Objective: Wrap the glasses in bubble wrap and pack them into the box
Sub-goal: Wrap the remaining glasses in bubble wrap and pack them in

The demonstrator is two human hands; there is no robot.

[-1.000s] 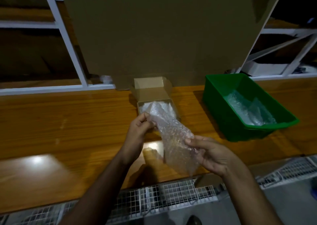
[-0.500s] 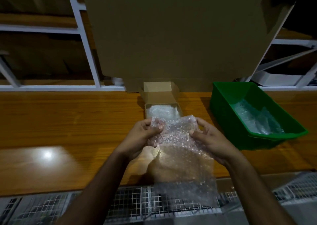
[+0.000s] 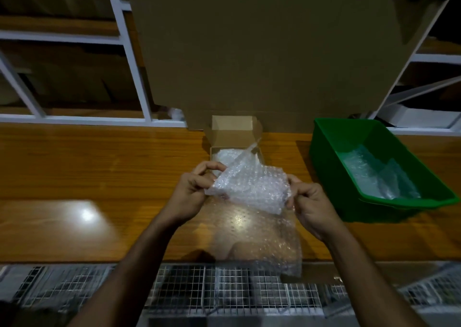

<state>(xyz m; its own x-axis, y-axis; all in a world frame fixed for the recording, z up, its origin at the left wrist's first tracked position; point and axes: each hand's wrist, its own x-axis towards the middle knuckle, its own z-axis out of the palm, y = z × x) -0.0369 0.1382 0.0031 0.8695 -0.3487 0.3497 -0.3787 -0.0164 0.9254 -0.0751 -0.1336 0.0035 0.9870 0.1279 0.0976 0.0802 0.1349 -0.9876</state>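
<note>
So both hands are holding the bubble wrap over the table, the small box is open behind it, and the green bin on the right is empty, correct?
Not quite: the head view shows the green bin is not empty; clear bubble wrap lies in it. The rest holds: the left hand and right hand hold the bubble wrap above the table, with the small box open behind.

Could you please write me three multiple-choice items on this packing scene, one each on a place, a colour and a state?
1. Where does the small open cardboard box stand?
A. on the wooden table
B. inside the bin
C. on the wire grid

2. What colour is the rectangular plastic bin?
A. blue
B. green
C. red

3. How is the clear bubble wrap sheet held?
A. lying untouched
B. by one hand
C. by both hands

Answers:
1 A, it sits on the wooden table beyond the hands.
2 B, its walls are green.
3 C, the left hand and the right hand each pinch an edge.
</note>
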